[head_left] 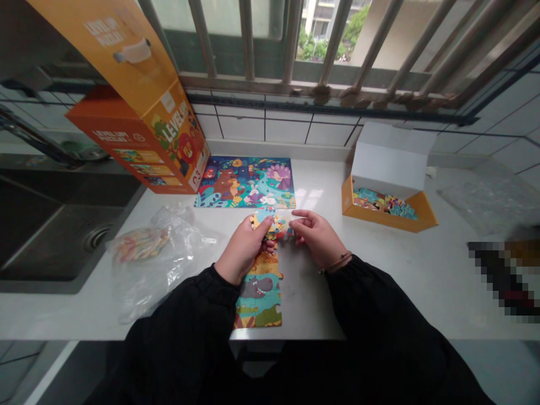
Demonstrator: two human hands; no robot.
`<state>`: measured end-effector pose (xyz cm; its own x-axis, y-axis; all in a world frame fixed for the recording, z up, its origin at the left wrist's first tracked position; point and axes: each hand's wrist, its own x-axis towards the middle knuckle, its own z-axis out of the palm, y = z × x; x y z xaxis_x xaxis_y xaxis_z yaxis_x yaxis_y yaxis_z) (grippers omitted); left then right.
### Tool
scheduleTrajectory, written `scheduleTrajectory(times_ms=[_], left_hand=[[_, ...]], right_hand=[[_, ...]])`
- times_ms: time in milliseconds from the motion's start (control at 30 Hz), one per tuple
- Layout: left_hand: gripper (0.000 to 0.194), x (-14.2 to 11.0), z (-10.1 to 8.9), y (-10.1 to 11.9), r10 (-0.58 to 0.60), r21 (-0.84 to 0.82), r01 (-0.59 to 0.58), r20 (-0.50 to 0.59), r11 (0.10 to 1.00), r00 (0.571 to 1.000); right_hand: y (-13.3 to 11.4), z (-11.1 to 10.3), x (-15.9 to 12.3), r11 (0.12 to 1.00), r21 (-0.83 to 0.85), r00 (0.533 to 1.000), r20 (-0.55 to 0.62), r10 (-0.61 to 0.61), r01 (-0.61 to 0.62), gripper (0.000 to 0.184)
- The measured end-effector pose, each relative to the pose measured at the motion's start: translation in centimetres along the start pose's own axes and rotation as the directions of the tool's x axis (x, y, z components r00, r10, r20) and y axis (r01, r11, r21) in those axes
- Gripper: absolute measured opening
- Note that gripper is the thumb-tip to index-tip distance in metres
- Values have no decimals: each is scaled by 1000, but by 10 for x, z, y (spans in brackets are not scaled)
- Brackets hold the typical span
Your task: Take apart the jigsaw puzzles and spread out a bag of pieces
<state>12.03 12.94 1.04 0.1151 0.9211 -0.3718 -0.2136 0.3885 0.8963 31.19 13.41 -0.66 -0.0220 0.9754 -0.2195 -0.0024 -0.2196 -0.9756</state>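
My left hand (248, 247) is closed on a small stack of jigsaw puzzle pieces (265, 216), thumb on top. Just to the right, my right hand (318, 236) has its fingers bent at the edge of a blurred puzzle piece (286, 224), which it appears to pinch. Below the hands lies a partly joined puzzle strip (259, 298) with a grey hippo, reaching toward the counter's front edge. My left hand covers part of its upper end. Beyond the hands lies a dark blue picture of forest animals (248, 183), flat on the counter.
An orange puzzle box (139, 146) stands open at the back left. A clear plastic bag (147, 259) lies beside the sink (59, 225). At the right, a small open box (388, 211) holds loose pieces. Another clear plastic wrapper (493, 197) lies at far right, below the barred window.
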Motion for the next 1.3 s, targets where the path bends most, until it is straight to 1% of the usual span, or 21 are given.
scheduleTrajectory(times_ms=[33, 100, 167, 200, 300, 400, 467, 533, 600, 700, 800, 900, 933, 967, 1067, 1100, 1133, 1167, 1200, 1267, 1300], left_hand=[[40, 0, 0, 0, 1, -7, -1, 12, 1000, 1000], [40, -1, 1, 2, -1, -28, 1, 20, 1000, 1000], [39, -2, 1, 3, -3, -58, 3, 6, 998, 1000], [37, -2, 2, 4, -1, -79, 0, -7, 997, 1000], [34, -5, 2, 8, 46, -183, -57, -64, 982, 997], [32, -7, 0, 16, 93, -281, -126, -125, 951, 988], [29, -9, -2, 21, 74, -305, -116, -147, 945, 986], [25, -10, -6, 25, 32, -303, -73, -136, 950, 990], [22, -11, -9, 26, -4, -288, -25, -99, 957, 995], [20, -12, -9, 23, -44, -258, 36, -25, 965, 999], [20, -13, -6, 16, -86, -223, 105, 90, 969, 992], [24, -14, -1, 9, -124, -172, 153, 166, 973, 978], [26, -14, 1, 7, -134, -151, 160, 172, 976, 976], [28, -14, 2, 5, -139, -132, 163, 173, 978, 975], [31, -14, 3, 3, -145, -98, 162, 168, 982, 975], [31, -13, 2, 2, -142, -97, 159, 165, 982, 976], [31, -13, 2, 2, -139, -99, 156, 160, 983, 977], [32, -12, 2, 2, -138, -103, 155, 155, 982, 978], [33, -12, 1, 1, -138, -108, 155, 150, 982, 979], [35, -10, 0, 0, -143, -109, 159, 142, 981, 979], [35, -10, 0, -1, -149, -103, 164, 140, 981, 979]], right_hand=[[0, 3, 2, 1000, -27, 1000, 12, 5, -5, 52], [-1, 8, 5, 987, -163, 1000, 22, 2, 1, 44], [-2, 11, 7, 954, -297, 999, 24, -29, 35, 36], [-2, 11, 8, 941, -333, 998, 26, -52, 58, 33], [-1, 6, 9, 932, -346, 994, 24, -108, 110, 29], [1, -4, 11, 945, -312, 995, 17, -101, 101, 26], [1, -13, 13, 952, -293, 996, 6, -90, 88, 23], [-1, -22, 14, 942, -319, 993, -27, -116, 101, 23], [-6, -30, 13, 900, -412, 981, -57, -183, 144, 26], [-16, -40, 10, 778, -590, 952, -49, -301, 216, 27], [-22, -43, 8, 654, -688, 909, 20, -417, 315, 27], [-23, -41, 10, 564, -702, 854, 125, -504, 435, 26], [-23, -39, 10, 560, -693, 846, 138, -514, 453, 26], [-22, -37, 11, 580, -676, 849, 134, -510, 455, 25], [-19, -28, 10, 730, -561, 905, 83, -418, 389, 34], [-18, -25, 9, 766, -531, 921, 74, -384, 362, 37], [-18, -22, 8, 777, -525, 928, 71, -366, 347, 37], [-18, -20, 7, 763, -545, 925, 67, -373, 347, 33], [-19, -19, 5, 727, -585, 913, 59, -403, 359, 29], [-22, -18, 1, 639, -667, 867, 22, -499, 385, 25], [-24, -19, 0, 614, -689, 840, -15, -543, 384, 26]])
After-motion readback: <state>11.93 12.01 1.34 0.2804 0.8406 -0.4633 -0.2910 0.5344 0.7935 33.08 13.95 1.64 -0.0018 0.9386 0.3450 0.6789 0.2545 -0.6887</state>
